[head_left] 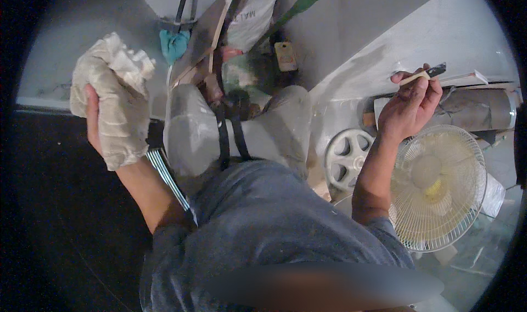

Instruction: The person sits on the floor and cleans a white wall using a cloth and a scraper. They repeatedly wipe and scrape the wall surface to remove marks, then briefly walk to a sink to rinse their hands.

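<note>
Raised at the left, my left hand [94, 120] is wrapped around a cream-white bundle [118, 114] that looks like folded cloth. Ragged, lumpy bits stick out at its upper end, and what it is made of I cannot tell. Most of that hand's fingers are hidden behind it. Over on the right, my right hand [405, 111] pinches a small brush-like tool [437, 69] between thumb and fingers. Its handle is pale and its tip is dark, pointing up and to the right. Bundle and tool are far apart, on opposite sides of my body.
Under my right forearm stand a round wire-caged fan [433, 202] and a pale spoked wheel [347, 159]. Behind the fan lies a grey-brown roll [477, 110]. Ahead of my knees are a green pole [302, 7], a white sack [255, 15], a phone-shaped object [285, 56] and a turquoise cloth [174, 47].
</note>
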A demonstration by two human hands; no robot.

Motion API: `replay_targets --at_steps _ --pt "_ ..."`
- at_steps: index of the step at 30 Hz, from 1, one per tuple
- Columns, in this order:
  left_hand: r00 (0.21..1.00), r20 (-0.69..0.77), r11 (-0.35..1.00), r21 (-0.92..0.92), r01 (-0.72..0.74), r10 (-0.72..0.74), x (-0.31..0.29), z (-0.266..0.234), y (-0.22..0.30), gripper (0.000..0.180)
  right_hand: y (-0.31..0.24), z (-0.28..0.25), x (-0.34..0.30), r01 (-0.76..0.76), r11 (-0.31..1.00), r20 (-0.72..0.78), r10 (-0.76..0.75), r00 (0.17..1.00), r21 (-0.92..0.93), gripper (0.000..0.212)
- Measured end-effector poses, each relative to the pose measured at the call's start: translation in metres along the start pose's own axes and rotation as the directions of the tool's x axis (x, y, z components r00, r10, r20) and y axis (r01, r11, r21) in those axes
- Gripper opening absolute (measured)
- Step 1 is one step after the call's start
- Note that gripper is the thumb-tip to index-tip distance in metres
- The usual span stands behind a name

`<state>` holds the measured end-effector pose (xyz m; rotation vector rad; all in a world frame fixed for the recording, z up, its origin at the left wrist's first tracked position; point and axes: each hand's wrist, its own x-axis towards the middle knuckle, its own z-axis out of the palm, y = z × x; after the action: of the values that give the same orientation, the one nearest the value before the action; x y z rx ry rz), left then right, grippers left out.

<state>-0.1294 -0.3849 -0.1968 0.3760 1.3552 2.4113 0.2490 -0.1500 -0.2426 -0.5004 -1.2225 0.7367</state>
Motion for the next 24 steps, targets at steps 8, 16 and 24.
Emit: replay_targets --at_steps 8,16,24 --pt "0.954 0.264 0.981 0.162 0.105 -0.145 0.032 0.038 -0.074 0.053 -0.025 0.032 0.054 0.221 0.967 0.077 -0.212 0.974 -0.128 0.012" --pt "0.761 0.389 0.845 0.105 0.524 -0.520 0.170 0.077 -0.207 0.052 -0.060 0.081 0.118 0.562 0.570 0.318 -0.475 0.821 -0.599 0.007" --pt "0.404 0.770 0.408 -0.205 0.890 -0.494 0.218 0.059 -0.377 0.053 -0.082 0.122 0.156 0.570 0.013 0.509 -0.434 0.744 -0.822 0.010"
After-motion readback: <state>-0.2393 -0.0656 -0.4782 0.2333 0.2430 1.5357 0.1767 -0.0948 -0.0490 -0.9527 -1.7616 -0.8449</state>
